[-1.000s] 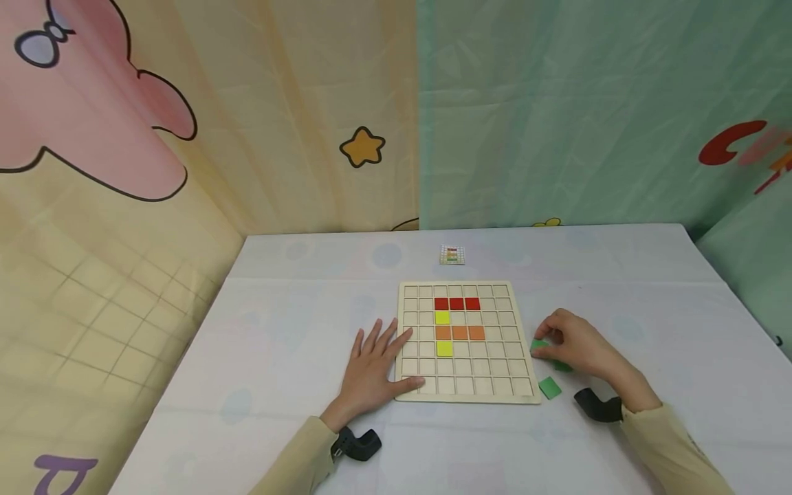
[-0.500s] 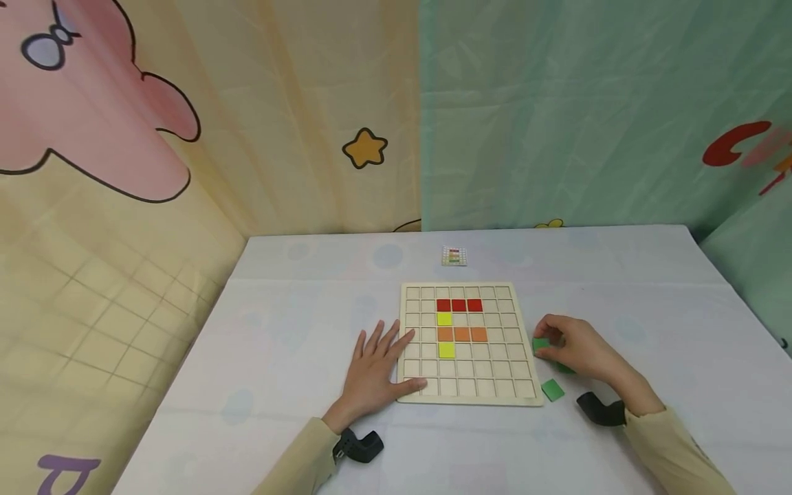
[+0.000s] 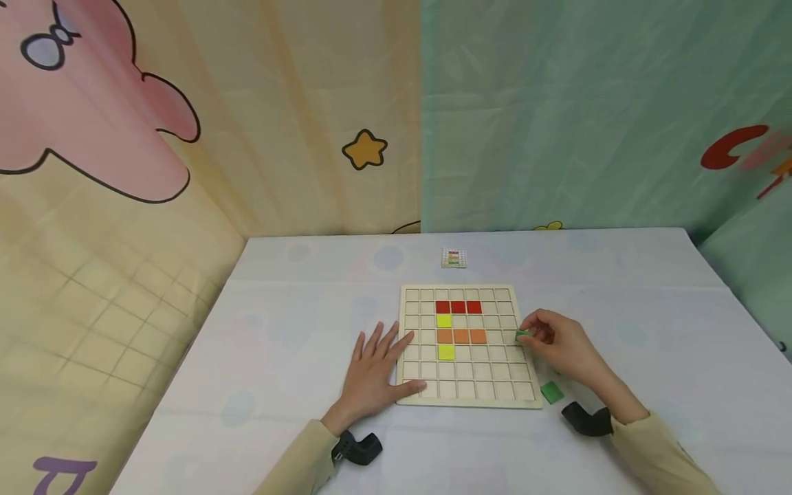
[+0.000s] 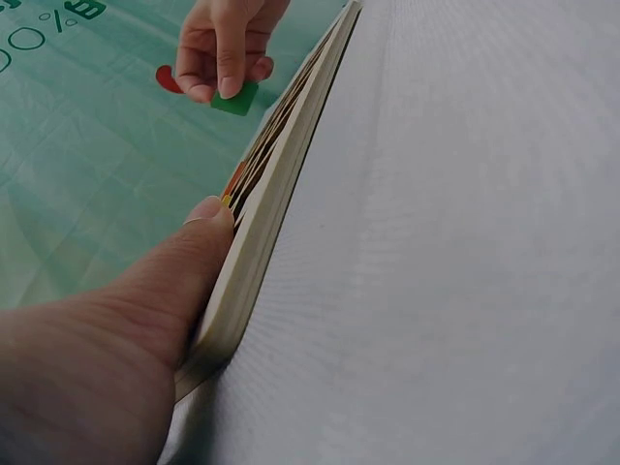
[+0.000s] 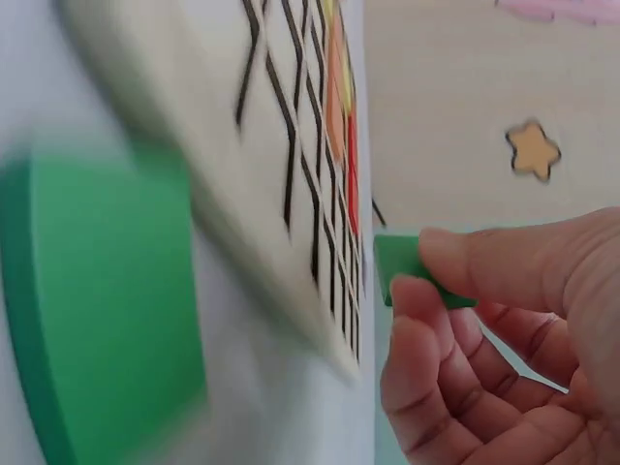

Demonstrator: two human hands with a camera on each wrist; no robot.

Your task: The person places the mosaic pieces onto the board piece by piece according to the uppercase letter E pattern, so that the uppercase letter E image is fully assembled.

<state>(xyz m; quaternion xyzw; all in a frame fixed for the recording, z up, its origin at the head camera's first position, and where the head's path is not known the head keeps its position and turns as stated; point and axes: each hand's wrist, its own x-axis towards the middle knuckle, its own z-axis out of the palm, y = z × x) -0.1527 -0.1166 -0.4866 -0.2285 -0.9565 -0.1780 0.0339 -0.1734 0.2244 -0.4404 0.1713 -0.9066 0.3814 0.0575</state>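
A pale wooden grid board [image 3: 470, 390] lies on the table with three red tiles [image 3: 458, 307], two yellow tiles [image 3: 445, 352] and three orange tiles [image 3: 460, 336] in its cells. My left hand [image 3: 373, 375] rests with spread, straight fingers on the board's left edge; in the left wrist view its thumb [image 4: 184, 257] lies over the rim. Between thumb and fingertips my right hand [image 3: 564, 344] pinches a green square tile [image 5: 397, 260], held up over the board's right edge. Another green tile [image 3: 552, 392] lies beside the board's lower right corner.
A small card [image 3: 454, 258] with a coloured grid pattern lies behind the board. A bit of green shows under my right hand. The white-clothed table [image 3: 297, 309] ends at patterned curtains [image 3: 557, 117] at the back.
My right hand has lifted a green tile off the table and moved it left to the board's right edge. My left hand has stayed in place.
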